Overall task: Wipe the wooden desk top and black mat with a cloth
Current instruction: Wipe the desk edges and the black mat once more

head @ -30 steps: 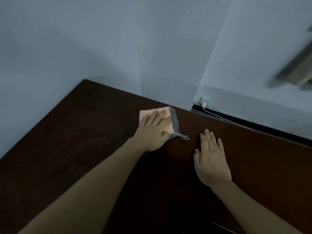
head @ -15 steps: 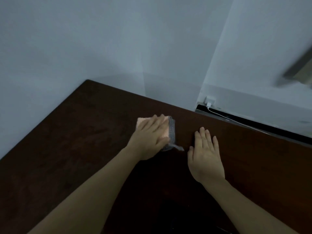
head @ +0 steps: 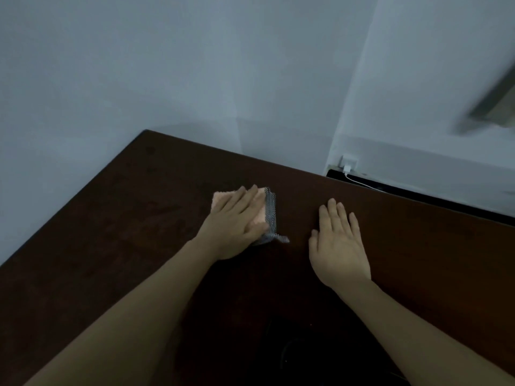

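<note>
A dark brown wooden desk top (head: pixel 117 218) fills the lower part of the view. My left hand (head: pixel 231 227) lies flat with straight fingers on a folded pink cloth (head: pixel 260 211) that has a grey patterned edge, pressing it onto the desk near its far edge. My right hand (head: pixel 338 246) rests flat on the wood to the right of the cloth, fingers straight, holding nothing. A darker area that may be the black mat (head: pixel 292 330) lies between my forearms near the bottom.
Pale walls meet in a corner behind the desk. A white plug with a cable (head: pixel 347 169) sits by a dark gap behind the desk's far right edge. A blurred grey object (head: pixel 496 107) shows at the upper right.
My left hand has dragged the cloth back towards me and slightly left from the far edge. My right hand has shifted a little left and nearer too.
</note>
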Demonstrator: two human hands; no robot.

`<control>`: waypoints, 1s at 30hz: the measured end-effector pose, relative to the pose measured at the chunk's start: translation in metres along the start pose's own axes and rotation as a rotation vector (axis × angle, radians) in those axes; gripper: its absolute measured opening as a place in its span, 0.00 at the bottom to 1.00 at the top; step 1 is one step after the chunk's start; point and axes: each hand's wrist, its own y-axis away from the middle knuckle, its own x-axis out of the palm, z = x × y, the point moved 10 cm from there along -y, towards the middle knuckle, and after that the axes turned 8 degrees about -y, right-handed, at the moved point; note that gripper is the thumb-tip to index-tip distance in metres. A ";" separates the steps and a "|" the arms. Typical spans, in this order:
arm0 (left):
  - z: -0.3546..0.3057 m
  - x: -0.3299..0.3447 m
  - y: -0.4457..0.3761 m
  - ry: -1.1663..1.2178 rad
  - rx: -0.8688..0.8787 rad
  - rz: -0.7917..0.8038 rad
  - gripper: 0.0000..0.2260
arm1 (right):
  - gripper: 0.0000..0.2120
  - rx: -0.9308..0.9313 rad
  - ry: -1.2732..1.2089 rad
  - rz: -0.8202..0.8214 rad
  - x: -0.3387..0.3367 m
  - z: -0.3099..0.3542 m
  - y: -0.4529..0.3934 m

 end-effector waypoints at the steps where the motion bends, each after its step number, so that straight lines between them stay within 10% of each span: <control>1: 0.011 -0.001 -0.009 0.008 -0.013 0.013 0.33 | 0.29 0.004 0.005 0.008 0.001 -0.001 0.000; 9: 0.087 -0.017 -0.095 0.058 -0.225 -0.074 0.32 | 0.28 0.018 0.025 0.006 0.002 -0.005 -0.003; 19: 0.046 -0.010 0.006 -0.033 0.348 0.019 0.32 | 0.27 0.022 -0.008 -0.087 -0.013 0.039 -0.030; 26: 0.212 -0.018 -0.081 0.053 -0.198 -0.054 0.33 | 0.26 -0.033 -0.116 0.037 0.032 0.126 -0.069; 30: 0.192 -0.020 -0.080 0.050 -0.158 -0.072 0.31 | 0.26 -0.011 0.014 0.072 0.047 0.124 -0.066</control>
